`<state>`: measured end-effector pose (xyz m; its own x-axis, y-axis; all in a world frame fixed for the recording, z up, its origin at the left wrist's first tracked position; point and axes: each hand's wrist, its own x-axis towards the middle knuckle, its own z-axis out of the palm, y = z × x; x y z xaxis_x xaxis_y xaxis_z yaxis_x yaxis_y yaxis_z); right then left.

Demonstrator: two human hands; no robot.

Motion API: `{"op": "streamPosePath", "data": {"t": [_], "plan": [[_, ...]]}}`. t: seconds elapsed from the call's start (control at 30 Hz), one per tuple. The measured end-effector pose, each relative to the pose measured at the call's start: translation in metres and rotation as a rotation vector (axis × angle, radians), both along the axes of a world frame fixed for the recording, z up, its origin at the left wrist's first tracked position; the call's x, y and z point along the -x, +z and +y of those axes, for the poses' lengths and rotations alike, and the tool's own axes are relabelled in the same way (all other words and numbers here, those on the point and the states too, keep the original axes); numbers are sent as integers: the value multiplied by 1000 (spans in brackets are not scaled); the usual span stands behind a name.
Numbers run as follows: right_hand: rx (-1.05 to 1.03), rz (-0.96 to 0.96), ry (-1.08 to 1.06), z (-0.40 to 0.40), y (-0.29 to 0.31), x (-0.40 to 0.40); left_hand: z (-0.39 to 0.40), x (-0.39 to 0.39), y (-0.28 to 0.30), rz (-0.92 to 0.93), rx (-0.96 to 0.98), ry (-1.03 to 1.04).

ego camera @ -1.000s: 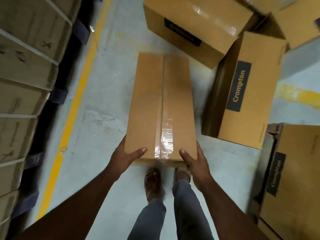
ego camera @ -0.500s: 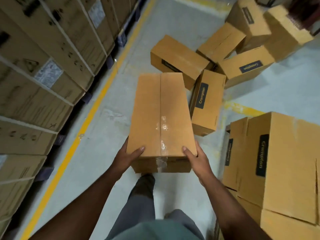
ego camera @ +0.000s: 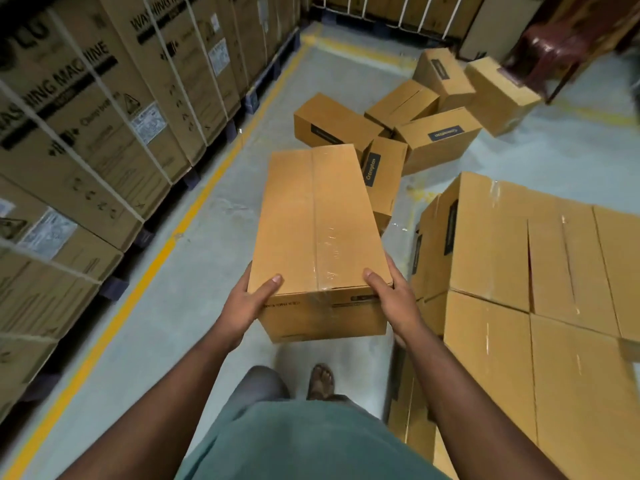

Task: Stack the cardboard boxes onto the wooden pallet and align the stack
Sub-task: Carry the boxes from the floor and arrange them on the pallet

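I carry a long brown cardboard box (ego camera: 317, 230) with a taped centre seam, held lengthwise in front of my chest above the floor. My left hand (ego camera: 247, 303) grips its near left corner, thumb on top. My right hand (ego camera: 393, 297) grips the near right corner the same way. A stack of like boxes (ego camera: 540, 282) stands close on my right, its top at about the height of the carried box. The wooden pallet under it is hidden. Several loose boxes (ego camera: 408, 133) lie jumbled on the floor ahead.
Tall strapped washing-machine cartons (ego camera: 86, 126) line the left side behind a yellow floor line (ego camera: 194, 206). More strapped cartons close the far end. A dark chair (ego camera: 554, 46) stands at the far right. Grey concrete floor (ego camera: 173, 306) runs between the cartons and the stack.
The box has risen from near the floor to chest height, still in both hands. My view has lifted, bringing in the stack on the right and the far boxes.
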<state>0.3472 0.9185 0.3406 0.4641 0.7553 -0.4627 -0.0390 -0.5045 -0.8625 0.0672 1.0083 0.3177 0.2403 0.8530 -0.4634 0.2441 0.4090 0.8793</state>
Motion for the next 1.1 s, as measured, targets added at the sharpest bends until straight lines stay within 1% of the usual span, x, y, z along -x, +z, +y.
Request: {"op": "streamPosePath", "data": {"t": [0.27, 0.43, 0.63, 0.8, 0.9, 1.0, 1.1], "plan": [[-123, 23, -69, -192, 55, 39, -172, 32, 39, -63, -114, -52], [-126, 26, -149, -326, 68, 79, -292, 60, 45, -100, -90, -97], [-101, 65, -236, -469, 84, 86, -423, 63, 60, -135, -35, -166], [-133, 86, -316, -564, 85, 63, -500, 28, 65, -148, -39, -242], [-145, 87, -354, -626, 80, 32, -551, -7, 60, -138, -53, -294], [-139, 99, -372, -709, 80, -14, -611, -63, 52, -132, -59, -376], [-135, 93, -419, -801, 78, -77, -684, -138, 41, -134, -14, -440]]}}
